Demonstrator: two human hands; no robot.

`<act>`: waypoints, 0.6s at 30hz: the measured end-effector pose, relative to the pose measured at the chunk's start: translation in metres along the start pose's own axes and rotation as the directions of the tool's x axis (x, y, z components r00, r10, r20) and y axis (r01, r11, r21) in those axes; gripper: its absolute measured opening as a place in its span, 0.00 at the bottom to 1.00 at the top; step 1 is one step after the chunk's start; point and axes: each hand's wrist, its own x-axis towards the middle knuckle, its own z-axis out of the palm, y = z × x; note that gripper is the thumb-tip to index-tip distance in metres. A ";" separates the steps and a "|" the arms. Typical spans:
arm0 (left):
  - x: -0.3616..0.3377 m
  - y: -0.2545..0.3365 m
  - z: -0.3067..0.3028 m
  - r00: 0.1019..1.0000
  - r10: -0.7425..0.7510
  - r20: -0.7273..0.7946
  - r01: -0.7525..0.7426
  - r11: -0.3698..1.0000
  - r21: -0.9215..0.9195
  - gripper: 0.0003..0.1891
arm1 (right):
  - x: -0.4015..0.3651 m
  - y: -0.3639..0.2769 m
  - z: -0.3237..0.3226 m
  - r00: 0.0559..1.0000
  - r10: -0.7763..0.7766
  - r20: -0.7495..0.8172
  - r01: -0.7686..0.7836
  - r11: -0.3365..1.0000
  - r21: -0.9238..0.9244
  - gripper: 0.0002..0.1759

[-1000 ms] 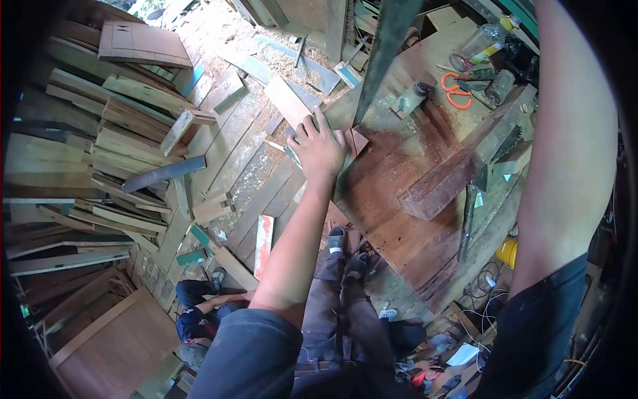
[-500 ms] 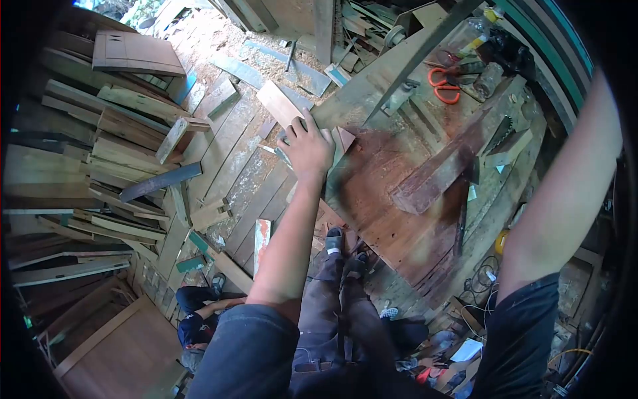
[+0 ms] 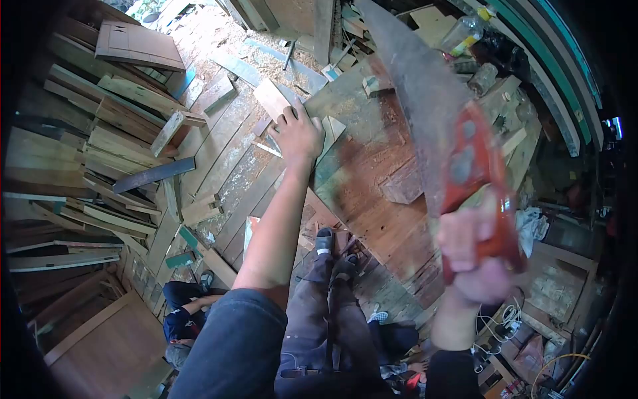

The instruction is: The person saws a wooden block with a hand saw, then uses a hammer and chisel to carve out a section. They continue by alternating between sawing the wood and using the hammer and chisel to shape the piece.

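Note:
My left hand [image 3: 299, 137] presses a pale wooden board [image 3: 271, 98] against the edge of the workbench [image 3: 362, 223], its fingers curled over the wood. A pale, pointed piece of wood [image 3: 331, 128] shows just right of that hand. My right hand [image 3: 473, 243] is closed around the orange handle of a handsaw [image 3: 420, 76]. The saw is raised close to the camera, blurred, with its wide grey blade slanting up and left over the bench. Behind the blade, a thick wooden block [image 3: 403, 182] is partly hidden.
Stacked boards and frames [image 3: 126, 143] fill the left side. A clear bottle [image 3: 465, 33] stands at the bench's far end. One person [image 3: 183, 319] sits at lower left; another person's foot [image 3: 378, 316] shows below the bench. White cables [image 3: 508, 316] lie at lower right.
My right hand, out of view before, has come down into sight with the handsaw. My left hand stays on the board. The view has shifted slightly.

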 end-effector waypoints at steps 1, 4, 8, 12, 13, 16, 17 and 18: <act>-0.001 0.000 -0.001 1.000 -0.001 0.006 0.001 1.000 -0.007 0.34 | -0.017 0.016 -0.007 0.982 0.015 -0.189 -0.065 0.963 -0.261 0.18; 0.000 0.001 -0.005 1.000 -0.002 0.025 0.002 1.000 0.001 0.34 | -0.039 0.059 -0.041 0.979 -0.143 0.142 0.202 0.717 -0.668 0.15; -0.001 0.001 -0.008 1.000 0.002 0.027 -0.002 1.000 0.010 0.33 | -0.046 0.101 -0.036 0.960 -0.227 0.162 0.277 0.712 -0.645 0.07; 0.000 0.000 -0.008 0.999 0.013 0.038 -0.015 0.999 0.036 0.34 | -0.047 0.131 -0.037 0.953 -0.222 0.204 0.300 0.636 -0.711 0.08; 0.000 0.000 -0.008 0.999 0.020 0.041 -0.022 0.999 0.039 0.34 | -0.049 0.136 -0.040 0.954 -0.225 0.197 0.297 0.637 -0.711 0.08; 0.001 0.000 -0.010 0.998 0.015 0.068 -0.017 0.999 0.029 0.34 | -0.052 0.152 -0.050 0.982 -0.167 0.083 0.174 0.659 -0.732 0.07; 0.000 0.001 -0.011 0.998 0.011 0.069 -0.014 0.999 0.036 0.33 | -0.052 0.154 -0.053 0.983 -0.169 0.078 0.172 0.663 -0.728 0.07; 0.000 0.002 -0.012 0.998 0.007 0.070 -0.010 0.999 0.041 0.33 | -0.052 0.156 -0.057 0.982 -0.162 0.100 0.183 0.649 -0.738 0.07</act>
